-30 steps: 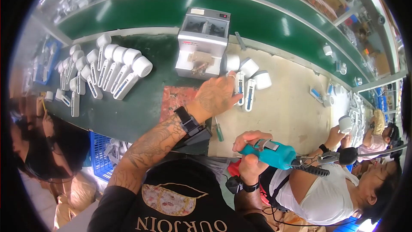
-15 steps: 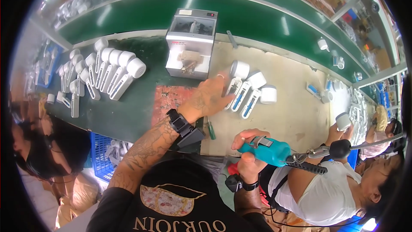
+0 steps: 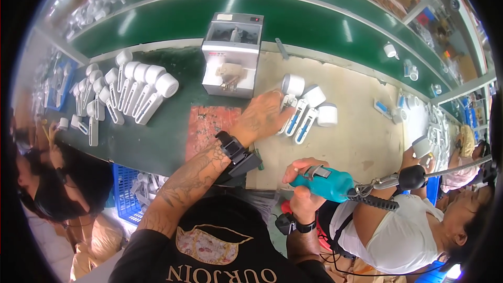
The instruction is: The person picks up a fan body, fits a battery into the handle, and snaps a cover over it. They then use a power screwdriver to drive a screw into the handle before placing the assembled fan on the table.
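My left hand (image 3: 266,115) is on the leftmost of three white round-headed pieces with slotted handles (image 3: 293,85), fingers and thumb closed around its handle. The two other pieces (image 3: 313,96) lie beside it, with blue strips in their handles. A teal electric screwdriver (image 3: 330,184) is gripped in my right hand (image 3: 304,200), low over the front edge of the bench. It hangs from a coiled cable and points left. Under my left wrist a small green-handled screwdriver (image 3: 260,160) is partly hidden.
A grey machine (image 3: 233,55) stands at the back centre, with a red mat (image 3: 209,128) before it. Many similar white pieces (image 3: 149,91) lie at left. A blue crate (image 3: 126,191) sits below the bench. A co-worker in white (image 3: 398,230) works at right, another person (image 3: 78,178) at left.
My left hand has moved slightly right and its fingers have closed on the leftmost piece's handle. My right hand and the electric screwdriver have hardly moved.
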Motion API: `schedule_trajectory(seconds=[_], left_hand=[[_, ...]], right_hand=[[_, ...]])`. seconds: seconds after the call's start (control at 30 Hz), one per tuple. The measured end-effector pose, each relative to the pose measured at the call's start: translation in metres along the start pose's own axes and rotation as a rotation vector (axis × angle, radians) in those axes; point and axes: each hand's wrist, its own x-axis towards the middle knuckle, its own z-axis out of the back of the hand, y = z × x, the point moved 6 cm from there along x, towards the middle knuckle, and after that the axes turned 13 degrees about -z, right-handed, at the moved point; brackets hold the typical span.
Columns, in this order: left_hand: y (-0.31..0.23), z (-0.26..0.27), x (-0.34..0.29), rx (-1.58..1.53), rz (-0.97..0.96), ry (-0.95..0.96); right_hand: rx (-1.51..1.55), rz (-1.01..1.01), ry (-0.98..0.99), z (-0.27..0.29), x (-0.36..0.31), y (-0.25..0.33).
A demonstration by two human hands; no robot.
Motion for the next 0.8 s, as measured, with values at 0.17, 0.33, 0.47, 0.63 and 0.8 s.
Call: schedule_trajectory(seconds=[0.17, 0.33, 0.47, 0.63, 0.8], left_hand=[[-0.005, -0.006, 0.003, 0.104, -0.119, -0.087], [0.009, -0.003, 0.003, 0.069, -0.118, -0.053], [0.000, 0.001, 0.003, 0.231, 0.016, 0.004], [-0.005, -0.009, 0.005, 0.479, -0.072, -0.047], [-0.023, 0.021, -0.017, 0.167, -0.058, -0.058]], right_hand=[[-0.012, 0.012, -0.001, 0.002, 0.001, -0.002], [-0.073, 0.037, -0.015, 0.004, 0.003, -0.001], [-0.075, 0.053, -0.052, 0.005, 0.006, -0.001], [-0.019, 0.095, -0.005, 0.002, 0.011, -0.005], [-0.160, 0.066, -0.187, 0.001, 0.016, -0.002]])
